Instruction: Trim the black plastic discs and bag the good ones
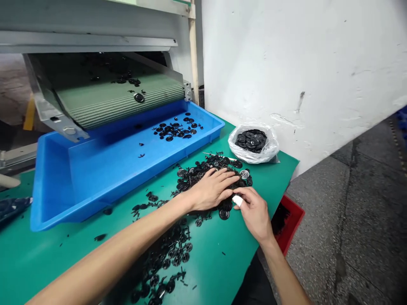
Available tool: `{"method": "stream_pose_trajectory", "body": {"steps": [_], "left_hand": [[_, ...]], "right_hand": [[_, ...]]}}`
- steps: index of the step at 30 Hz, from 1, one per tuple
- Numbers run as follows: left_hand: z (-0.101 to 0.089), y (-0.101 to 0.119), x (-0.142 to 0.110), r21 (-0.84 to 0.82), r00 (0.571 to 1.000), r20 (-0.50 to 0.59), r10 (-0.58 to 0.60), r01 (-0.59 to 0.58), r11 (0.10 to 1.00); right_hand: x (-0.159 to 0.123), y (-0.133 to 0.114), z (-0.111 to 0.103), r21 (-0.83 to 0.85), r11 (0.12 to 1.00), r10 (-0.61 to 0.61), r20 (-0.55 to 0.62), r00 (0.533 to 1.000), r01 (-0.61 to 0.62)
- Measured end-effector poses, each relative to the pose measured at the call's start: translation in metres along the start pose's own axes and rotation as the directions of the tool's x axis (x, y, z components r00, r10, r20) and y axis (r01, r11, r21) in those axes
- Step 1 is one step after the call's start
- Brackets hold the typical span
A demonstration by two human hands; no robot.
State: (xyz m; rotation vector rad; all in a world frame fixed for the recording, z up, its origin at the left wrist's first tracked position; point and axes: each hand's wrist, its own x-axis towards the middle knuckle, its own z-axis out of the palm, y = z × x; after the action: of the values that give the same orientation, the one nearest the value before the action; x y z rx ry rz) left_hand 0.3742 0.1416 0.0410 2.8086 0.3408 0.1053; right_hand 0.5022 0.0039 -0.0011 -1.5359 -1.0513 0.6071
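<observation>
Black moulded plastic discs point(186, 180) are lying in a loose heap on a green work mat point(219, 250), many of them tangled with thin black sprues, and a second scattered spread is trailing toward the bottom of the frame. In the head view, the left hand point(211, 189) is reaching in from the lower left and resting over the upper heap, its fingers extended and slightly spread, not clenched. The right hand point(254, 214) is coming in from the lower right with its fingers curled, right at the heap's near edge and just beside the left hand. A small white wrapping point(237, 201) is showing at its thumb, and I cannot tell whether that hand is grasping a disc. A disc with a silver centre point(244, 173) is sitting just past the left fingertips. Left of the hands, a blue plastic tray point(95, 178) is standing on the mat, with more discs point(174, 130) collecting inside it beneath the end of a ribbed green conveyor belt point(117, 101), where one disc point(139, 98) is lying. At the mat's far corner, a clear plastic bag point(270, 150) is holding a stack of discs. Beyond the mat's right edge, a red crate point(289, 222) is sitting on the concrete floor point(349, 220), below a white wall point(302, 55).
</observation>
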Motion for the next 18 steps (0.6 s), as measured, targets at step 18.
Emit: {"method": "stream_pose_trajectory", "body": {"steps": [18], "left_hand": [[-0.013, 0.018, -0.106, -0.265, 0.801, -0.370, -0.470, 0.394, 0.880]], "right_hand": [[-0.012, -0.009, -0.008, 0.198, 0.977, 0.038, 0.191, 0.981, -0.077]]}}
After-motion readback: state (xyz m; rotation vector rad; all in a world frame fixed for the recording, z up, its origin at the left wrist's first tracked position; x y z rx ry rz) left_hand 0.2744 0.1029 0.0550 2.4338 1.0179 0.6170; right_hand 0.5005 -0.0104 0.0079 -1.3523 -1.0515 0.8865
